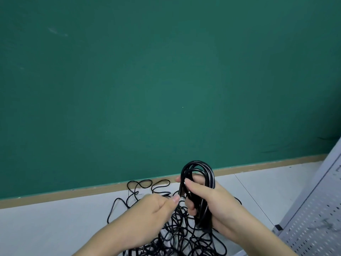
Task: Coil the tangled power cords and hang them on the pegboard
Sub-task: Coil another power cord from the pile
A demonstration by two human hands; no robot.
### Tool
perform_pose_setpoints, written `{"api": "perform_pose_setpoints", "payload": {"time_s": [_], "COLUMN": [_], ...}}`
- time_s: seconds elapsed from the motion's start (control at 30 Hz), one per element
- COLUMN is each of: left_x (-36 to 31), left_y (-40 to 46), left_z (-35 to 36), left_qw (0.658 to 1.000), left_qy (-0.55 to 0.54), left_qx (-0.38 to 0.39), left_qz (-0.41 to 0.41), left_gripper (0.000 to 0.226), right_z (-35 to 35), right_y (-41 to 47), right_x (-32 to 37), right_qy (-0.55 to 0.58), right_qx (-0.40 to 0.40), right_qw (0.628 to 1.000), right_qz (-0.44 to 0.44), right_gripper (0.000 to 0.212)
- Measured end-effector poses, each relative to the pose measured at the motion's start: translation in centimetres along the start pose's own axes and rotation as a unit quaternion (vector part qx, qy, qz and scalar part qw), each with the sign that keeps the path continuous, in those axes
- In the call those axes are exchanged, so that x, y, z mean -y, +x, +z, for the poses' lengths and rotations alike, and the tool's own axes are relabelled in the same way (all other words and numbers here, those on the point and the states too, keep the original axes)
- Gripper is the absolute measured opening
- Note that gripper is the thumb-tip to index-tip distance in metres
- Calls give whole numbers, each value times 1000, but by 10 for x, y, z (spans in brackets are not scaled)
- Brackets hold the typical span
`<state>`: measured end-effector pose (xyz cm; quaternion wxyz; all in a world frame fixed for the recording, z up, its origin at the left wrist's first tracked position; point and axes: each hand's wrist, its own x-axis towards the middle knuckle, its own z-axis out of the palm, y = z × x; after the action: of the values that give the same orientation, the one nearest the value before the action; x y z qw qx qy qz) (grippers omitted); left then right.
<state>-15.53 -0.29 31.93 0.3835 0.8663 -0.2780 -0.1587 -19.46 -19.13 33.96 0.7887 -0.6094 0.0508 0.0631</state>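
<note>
Right hand (206, 196) gripping coiled cord (200, 174) (upright), tangled cords (177, 231) beneath

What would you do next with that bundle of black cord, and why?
Probably wrap one more loop onto the coil. The right hand grips a neat bundle of loops, while the left hand pinches the strand that leads from it toward the tangled pile on the floor. The pegboard leans to the right, so hanging likely comes later.

big green wall (166, 71) at the far side, tan baseboard (73, 193) under it, pale floor (55, 228) nearer.
</note>
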Motion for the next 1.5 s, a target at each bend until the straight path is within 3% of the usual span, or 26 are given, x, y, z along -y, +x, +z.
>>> {"api": "perform_pose_setpoints", "payload": {"time_s": [0.1, 0.3, 0.43, 0.53, 0.77, 1.07, 1.27, 1.4, 1.5], "left_x": [-5, -9, -7, -7, -13, -6, -8, -10, -18], "left_y": [0, 4, 7, 8, 8, 6, -1, -3, -9], "left_z": [8, 20, 24, 22, 15, 6, 4, -3, -11], "left_qw": [999, 997, 998, 999, 999, 999, 998, 997, 992], "left_qy": [-25, -46, -45, -25, -23, 34, 56, 58, 8], "left_qx": [36, 55, 38, 20, 4, 2, -15, 25, 105], "left_qz": [-2, -9, 9, 29, 35, -9, 8, 37, 71], "left_gripper": [61, 64, 59, 54, 52, 54, 25, 28, 31], "right_z": [5, 7, 10, 11, 5, -2, -7, -9, -10], "right_y": [-3, -3, -3, -3, 2, 5, 13, 10, 3], "right_x": [-1, -7, -3, 3, 14, 14, 10, 12, 13], "right_qy": [-46, -115, 8, 103, 261, 264, 255, 208, 134], "right_qx": [42, 4, 5, -2, -103, -161, -214, -171, -99], "right_qw": [998, 991, 999, 994, 960, 951, 943, 962, 984], "right_qz": [-20, -64, -41, -30, -18, -18, 4, 38, 59], "right_gripper": [18, 19, 27, 15, 12, 11, 12, 5, 21]}}
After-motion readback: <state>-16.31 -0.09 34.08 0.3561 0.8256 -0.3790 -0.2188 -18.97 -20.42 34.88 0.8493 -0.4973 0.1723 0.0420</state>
